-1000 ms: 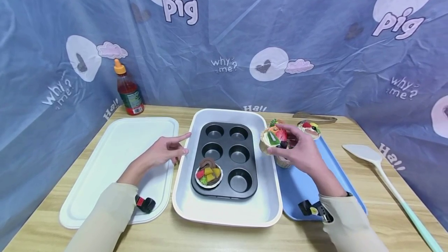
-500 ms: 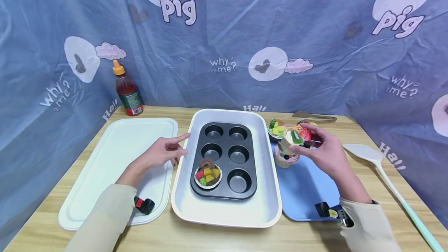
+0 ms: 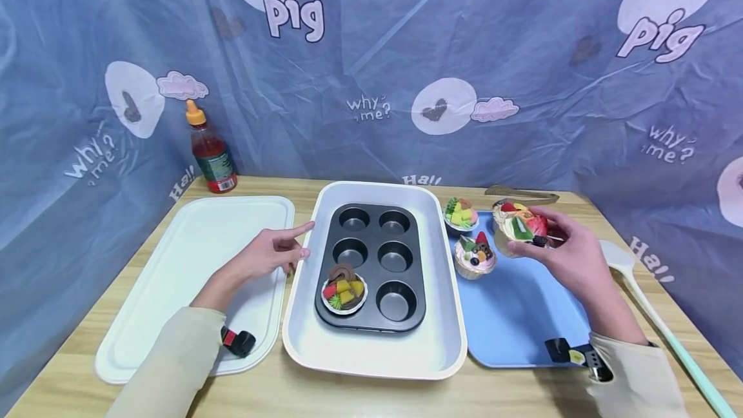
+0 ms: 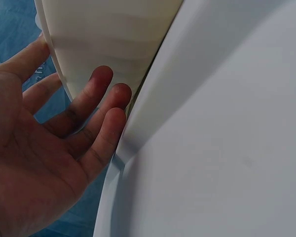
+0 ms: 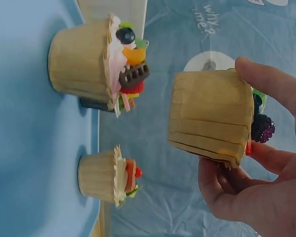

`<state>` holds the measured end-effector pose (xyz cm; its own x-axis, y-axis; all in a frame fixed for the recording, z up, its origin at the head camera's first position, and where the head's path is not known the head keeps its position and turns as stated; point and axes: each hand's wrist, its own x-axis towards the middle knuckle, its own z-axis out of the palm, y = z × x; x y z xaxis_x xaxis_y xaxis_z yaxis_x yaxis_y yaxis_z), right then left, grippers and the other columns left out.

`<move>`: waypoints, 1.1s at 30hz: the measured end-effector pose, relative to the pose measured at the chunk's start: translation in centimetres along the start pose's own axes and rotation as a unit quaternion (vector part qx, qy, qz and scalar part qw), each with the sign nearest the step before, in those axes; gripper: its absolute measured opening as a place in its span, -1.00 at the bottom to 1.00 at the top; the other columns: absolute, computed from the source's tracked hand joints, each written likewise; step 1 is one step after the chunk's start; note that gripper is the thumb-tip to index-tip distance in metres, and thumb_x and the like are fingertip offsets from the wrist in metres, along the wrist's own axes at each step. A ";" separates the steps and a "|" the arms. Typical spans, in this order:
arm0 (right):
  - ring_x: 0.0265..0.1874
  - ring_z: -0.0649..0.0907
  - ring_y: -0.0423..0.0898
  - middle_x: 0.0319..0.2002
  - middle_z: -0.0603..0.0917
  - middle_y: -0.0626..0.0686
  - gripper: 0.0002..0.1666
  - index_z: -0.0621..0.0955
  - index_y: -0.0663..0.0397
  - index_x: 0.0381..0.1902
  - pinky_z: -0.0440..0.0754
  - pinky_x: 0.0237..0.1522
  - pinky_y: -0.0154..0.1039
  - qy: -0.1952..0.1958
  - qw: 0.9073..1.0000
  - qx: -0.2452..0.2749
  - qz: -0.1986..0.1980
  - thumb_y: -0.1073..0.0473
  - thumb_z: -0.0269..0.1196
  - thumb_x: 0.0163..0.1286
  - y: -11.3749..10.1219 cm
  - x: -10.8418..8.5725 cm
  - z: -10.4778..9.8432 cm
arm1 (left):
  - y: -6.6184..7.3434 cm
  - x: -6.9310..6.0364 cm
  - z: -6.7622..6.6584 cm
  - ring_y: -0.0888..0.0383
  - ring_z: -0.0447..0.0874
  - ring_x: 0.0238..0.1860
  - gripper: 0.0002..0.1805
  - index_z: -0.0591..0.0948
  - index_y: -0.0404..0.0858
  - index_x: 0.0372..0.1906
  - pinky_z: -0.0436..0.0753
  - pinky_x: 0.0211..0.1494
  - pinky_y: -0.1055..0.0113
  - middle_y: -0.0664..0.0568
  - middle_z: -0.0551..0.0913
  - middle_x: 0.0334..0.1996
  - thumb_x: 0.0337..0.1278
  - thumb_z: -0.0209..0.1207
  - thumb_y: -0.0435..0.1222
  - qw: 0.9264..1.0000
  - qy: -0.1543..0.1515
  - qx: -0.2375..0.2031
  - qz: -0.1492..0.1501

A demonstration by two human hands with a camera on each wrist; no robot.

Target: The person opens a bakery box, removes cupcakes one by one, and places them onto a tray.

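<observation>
My right hand (image 3: 571,253) pinches a cupcake (image 3: 513,234) by its rim, above the blue tray (image 3: 516,321). The cupcake is topped with kiwi, strawberry and blackberry; its pleated paper case (image 5: 209,113) shows in the right wrist view, apart from the tray. Two more cupcakes stand on the tray: a pink-cream one (image 3: 475,257) and one behind the held one, partly hidden. My left hand (image 3: 261,257) is at the left wall of the white basin (image 3: 371,360), fingers loosely extended, holding nothing. Inside the basin lies a dark muffin tin (image 3: 371,263) with a fruit cupcake (image 3: 345,292) in its front-left cup.
A fruit-topped cake in a dark cup (image 3: 460,213) stands at the blue tray's back-left corner. A white tray (image 3: 174,276) lies left, a sauce bottle (image 3: 213,153) behind it. Tongs (image 3: 522,195) lie at the back, a long-handled spatula (image 3: 656,308) at the right.
My right hand has carried the cupcake rightward from beside the basin to over the blue tray, uncovering the pink-cream cupcake and the cake in the dark cup. My left hand stays put.
</observation>
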<state>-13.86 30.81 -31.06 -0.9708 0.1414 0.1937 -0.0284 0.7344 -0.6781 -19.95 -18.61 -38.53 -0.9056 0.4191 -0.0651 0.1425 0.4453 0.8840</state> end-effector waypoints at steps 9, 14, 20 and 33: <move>-0.30 0.47 -0.58 0.12 0.62 0.32 -0.01 0.44 0.09 0.44 0.53 -0.39 -0.56 0.004 1.000 -0.003 0.015 -0.09 0.56 0.12 1.2 -0.1 -0.5 | 0.2 0.1 0.1 0.08 0.64 -0.48 -0.28 0.34 -0.17 0.51 0.71 -0.35 0.27 0.00 0.69 -0.37 0.32 0.29 -0.15 1.000 -0.004 -0.007 0.003; -0.32 0.43 -0.60 0.11 0.61 0.35 0.00 0.43 0.15 0.44 0.50 -0.40 -0.58 0.014 0.999 -0.020 0.023 -0.09 0.55 0.13 2.1 0.0 -0.9 | 0.2 0.2 0.1 0.08 0.64 -0.47 -0.28 0.34 -0.16 0.51 0.71 -0.35 0.27 -0.01 0.69 -0.37 0.31 0.29 -0.14 1.000 -0.004 -0.008 0.004; -0.31 0.43 -0.55 0.09 0.61 0.35 -0.01 0.44 0.18 0.42 0.48 -0.39 -0.59 0.020 0.999 -0.025 0.025 -0.06 0.57 0.11 3.1 0.4 -1.0 | 0.2 0.2 0.1 0.07 0.63 -0.49 -0.28 0.33 -0.16 0.51 0.71 -0.35 0.26 0.00 0.68 -0.38 0.31 0.29 -0.15 1.000 -0.002 -0.005 0.001; -0.33 0.42 -0.59 0.08 0.65 0.42 -0.05 0.51 0.29 0.29 0.44 -0.36 -0.59 -0.003 0.999 -0.050 0.015 0.02 0.62 0.00 5.2 1.4 0.2 | 0.0 0.0 0.1 0.06 0.63 -0.54 -0.28 0.33 -0.22 0.50 0.70 -0.36 0.27 0.01 0.68 -0.41 0.32 0.28 -0.15 1.000 -0.002 0.002 0.017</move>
<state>-15.37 34.68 -34.43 -0.9725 0.1596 0.1697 0.0239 0.7931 -0.6086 -19.91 -18.54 -38.61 -0.8989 0.4366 -0.0362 0.1754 0.4343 0.8835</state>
